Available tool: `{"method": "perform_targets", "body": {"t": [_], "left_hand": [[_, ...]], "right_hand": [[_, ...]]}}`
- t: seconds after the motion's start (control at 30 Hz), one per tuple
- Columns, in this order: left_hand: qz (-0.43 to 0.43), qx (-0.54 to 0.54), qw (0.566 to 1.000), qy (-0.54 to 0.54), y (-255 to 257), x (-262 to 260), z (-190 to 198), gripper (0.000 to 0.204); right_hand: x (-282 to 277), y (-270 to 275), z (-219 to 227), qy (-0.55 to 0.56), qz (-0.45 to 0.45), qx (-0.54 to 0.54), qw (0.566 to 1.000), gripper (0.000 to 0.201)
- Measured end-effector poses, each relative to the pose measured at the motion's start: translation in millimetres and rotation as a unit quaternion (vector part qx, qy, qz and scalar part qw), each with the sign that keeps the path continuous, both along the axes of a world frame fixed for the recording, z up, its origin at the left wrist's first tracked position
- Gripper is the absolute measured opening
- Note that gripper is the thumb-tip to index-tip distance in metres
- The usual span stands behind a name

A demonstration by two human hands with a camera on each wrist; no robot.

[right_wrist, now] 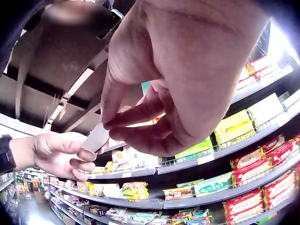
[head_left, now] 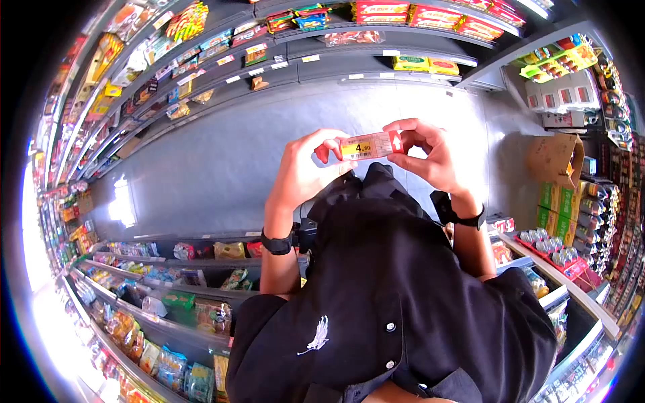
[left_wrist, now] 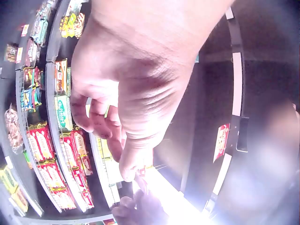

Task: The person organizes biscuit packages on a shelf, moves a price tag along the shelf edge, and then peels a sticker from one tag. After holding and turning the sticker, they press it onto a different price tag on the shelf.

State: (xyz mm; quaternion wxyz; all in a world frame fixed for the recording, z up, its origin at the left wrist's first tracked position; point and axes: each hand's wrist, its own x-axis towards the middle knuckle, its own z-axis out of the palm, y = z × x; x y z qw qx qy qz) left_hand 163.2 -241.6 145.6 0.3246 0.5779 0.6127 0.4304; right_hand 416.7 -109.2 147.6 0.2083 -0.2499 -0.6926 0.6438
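A price tag [head_left: 366, 146] with a yellow panel reading 4.80 and a red end bearing a white arrow is held up in front of the body. My left hand [head_left: 295, 168] pinches its left end between thumb and fingers. At the red end, my right hand [head_left: 433, 158] grips it the same way. The right wrist view catches the tag [right_wrist: 97, 136] nearly edge-on between the two hands. In the left wrist view, glare washes out the tag, and my left hand [left_wrist: 136, 89] covers much of the scene.
Grey floor [head_left: 222, 148] stretches ahead to shelves [head_left: 336, 50] of packaged snacks. More stocked shelves [head_left: 195, 295] stand close behind on the left. To the right are a cardboard box [head_left: 554, 160], green cartons [head_left: 557, 205] and a red tray [head_left: 571, 266] of jars.
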Motion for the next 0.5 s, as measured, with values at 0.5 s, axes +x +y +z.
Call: {"method": "perform_targets", "body": {"t": [0.5], "left_hand": [[-0.049,-0.051,0.997,0.009,78.0,106.7,23.3,0.042]], "right_hand": [[119.8,39.9,-3.9,0.014,-0.095,-0.002,0.995,0.048]]}}
